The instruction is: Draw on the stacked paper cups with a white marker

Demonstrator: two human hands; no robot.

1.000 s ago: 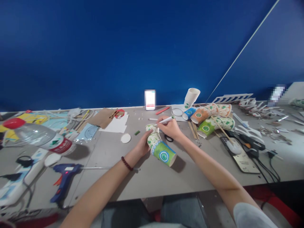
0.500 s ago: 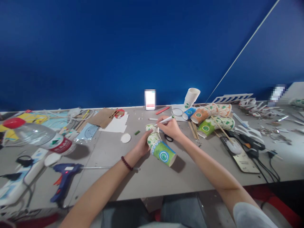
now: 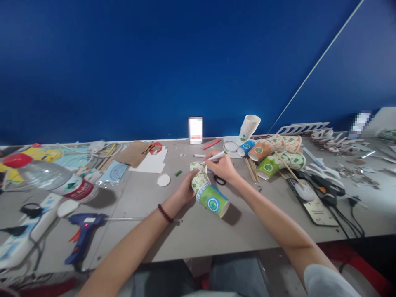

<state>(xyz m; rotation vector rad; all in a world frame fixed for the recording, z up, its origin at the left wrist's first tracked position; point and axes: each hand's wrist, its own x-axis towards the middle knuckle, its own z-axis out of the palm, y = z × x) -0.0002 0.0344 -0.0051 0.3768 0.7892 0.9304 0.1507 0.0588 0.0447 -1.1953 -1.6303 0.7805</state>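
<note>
Paper cups joined end to end form a bent, tilted green piece over the middle of the table. My left hand is wrapped round its upper part from the left. A white marker pen is pinched in my right hand, its tip at the rim of the topmost cup. Whether the tip touches the cup I cannot tell. Black scissor handles lie just below my right hand. A small green piece and a white disc lie to the left of the cups.
At left stand a large plastic bottle, a blue glue gun and a power strip. Joined cups, a stack of white cups and a black glue gun are on the right. A lit phone leans on the blue wall.
</note>
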